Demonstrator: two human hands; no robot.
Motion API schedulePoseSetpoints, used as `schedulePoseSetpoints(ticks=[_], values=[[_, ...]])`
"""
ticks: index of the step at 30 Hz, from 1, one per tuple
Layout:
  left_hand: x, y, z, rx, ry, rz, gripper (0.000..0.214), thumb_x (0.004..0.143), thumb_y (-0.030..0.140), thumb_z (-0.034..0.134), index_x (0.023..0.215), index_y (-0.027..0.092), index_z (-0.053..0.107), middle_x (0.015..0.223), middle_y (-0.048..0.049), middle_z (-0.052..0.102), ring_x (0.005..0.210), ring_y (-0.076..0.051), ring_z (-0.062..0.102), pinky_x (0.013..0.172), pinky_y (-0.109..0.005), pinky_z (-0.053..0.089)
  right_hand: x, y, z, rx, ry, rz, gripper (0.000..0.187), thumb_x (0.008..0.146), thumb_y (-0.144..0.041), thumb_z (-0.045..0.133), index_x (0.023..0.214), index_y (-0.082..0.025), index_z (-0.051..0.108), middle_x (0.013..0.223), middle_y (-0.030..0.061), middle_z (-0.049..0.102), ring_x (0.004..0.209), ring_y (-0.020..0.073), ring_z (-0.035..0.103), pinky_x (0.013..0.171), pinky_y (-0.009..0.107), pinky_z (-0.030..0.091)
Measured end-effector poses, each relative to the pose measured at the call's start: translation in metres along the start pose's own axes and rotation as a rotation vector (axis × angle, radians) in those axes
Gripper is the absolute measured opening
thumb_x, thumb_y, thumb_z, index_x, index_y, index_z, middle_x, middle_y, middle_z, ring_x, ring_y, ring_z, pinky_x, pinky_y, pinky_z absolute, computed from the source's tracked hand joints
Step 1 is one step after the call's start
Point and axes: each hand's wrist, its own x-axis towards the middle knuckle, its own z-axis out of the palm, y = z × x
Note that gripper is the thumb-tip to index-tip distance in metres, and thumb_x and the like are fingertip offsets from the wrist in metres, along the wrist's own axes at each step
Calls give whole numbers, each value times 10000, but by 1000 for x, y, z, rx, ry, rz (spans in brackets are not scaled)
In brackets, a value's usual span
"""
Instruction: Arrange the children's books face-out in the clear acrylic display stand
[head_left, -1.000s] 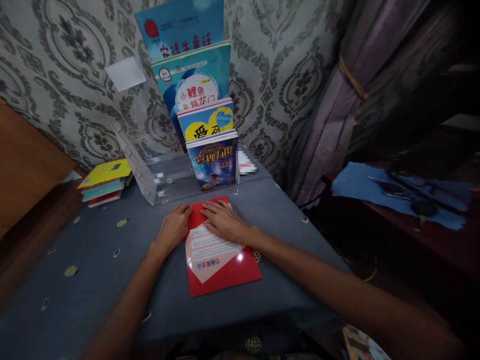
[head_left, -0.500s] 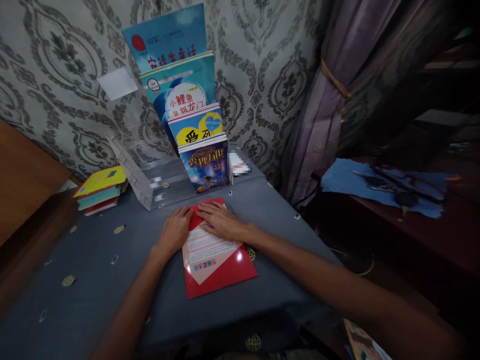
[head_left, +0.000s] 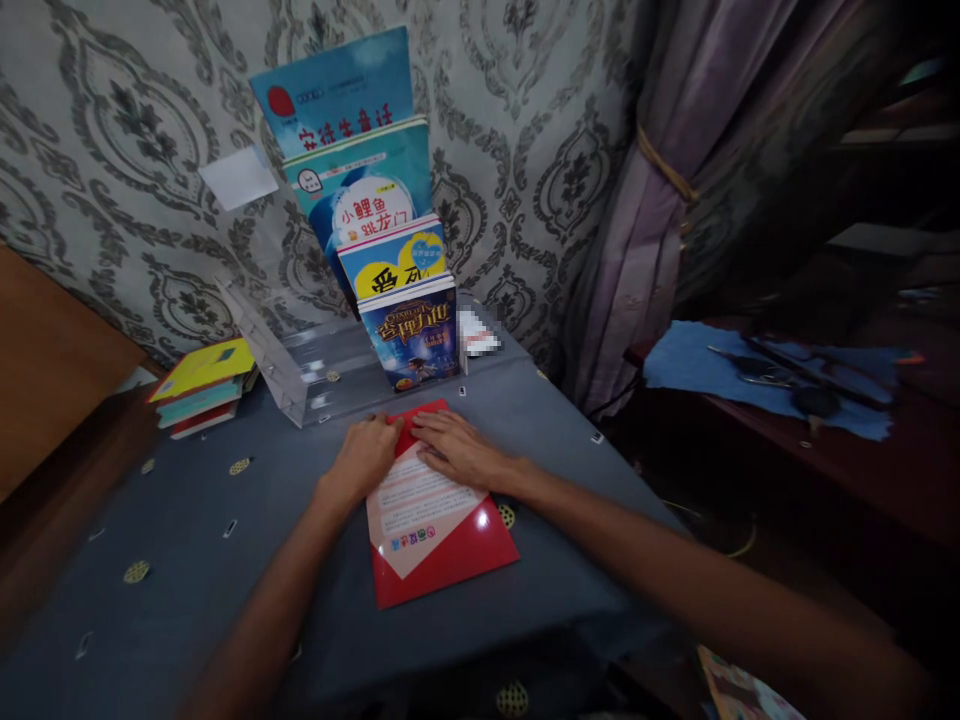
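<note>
A thin red book (head_left: 442, 563) with a pale printed panel lies flat on the grey-blue tablecloth in front of me. My left hand (head_left: 365, 452) rests on its upper left edge, the fingers bent a little over the cover. On the upper right part of the cover lies my right hand (head_left: 461, 452), palm down with the fingers stretched toward the left. Just beyond the book stands a clear acrylic rack (head_left: 281, 385) with several upright books, and the front one is a dark blue book (head_left: 416, 345).
Left of the rack, a small stack of books has a yellow book (head_left: 206, 368) on top. A blue cloth (head_left: 686, 362) with dark tools lies on a dark red table at right. A purple curtain (head_left: 622, 240) and patterned wall (head_left: 517, 130) stand behind.
Both hands have slid slightly right along the top of the red book. The book stays nearly in place, and the whole view has shifted a little downward.
</note>
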Motion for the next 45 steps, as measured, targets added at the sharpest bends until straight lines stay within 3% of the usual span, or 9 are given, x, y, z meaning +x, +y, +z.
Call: schedulePoseSetpoints(ticks=[8,15,24,27,33,39,45], values=[[5,12,8,-42,42,-42,222,972,137,468,1125,159,627,1158,-109,638,1085,-251,611,868,-340,506,1,0,-4,7,-20,-16,382,993,-262,518,1326,-113,628,1415,187,604,1353,277,528,1145,492,385],[4,12,12,-45,92,-34,372,994,161,434,1341,229,552,1191,-96,612,1079,-251,584,861,-352,498,0,6,-4,-8,51,-26,294,971,-194,534,1219,-147,686,1289,151,689,1229,268,617,1097,481,432],[13,17,14,-101,134,35,257,977,124,445,1159,160,622,1185,-108,631,1099,-256,578,955,-396,466,3,10,-5,6,85,-36,207,953,-159,571,1094,-120,718,1152,158,734,1094,268,664,998,441,488],[20,19,10,-83,111,40,250,976,125,443,1137,151,632,1122,-109,645,1081,-262,583,927,-387,477,5,15,-8,-3,85,-35,167,956,-135,559,980,-124,723,1041,127,746,996,239,669,927,390,503],[26,20,9,-89,123,43,348,991,164,429,1294,189,598,1141,-106,621,1080,-268,563,812,-363,511,5,24,-11,13,117,3,173,945,-101,553,872,-147,702,890,79,726,864,201,624,835,332,483],[26,17,27,-138,199,32,401,987,136,402,1340,185,587,1241,-112,618,1121,-271,537,916,-414,484,5,34,-8,55,161,67,201,968,-127,511,993,-129,711,978,114,737,930,224,635,906,366,481],[29,14,40,-195,229,66,461,964,87,386,1375,179,573,1378,-105,598,1189,-255,544,946,-412,451,4,44,-4,17,136,114,297,935,-130,545,1198,-150,682,1208,139,706,1136,253,623,1024,437,455]])
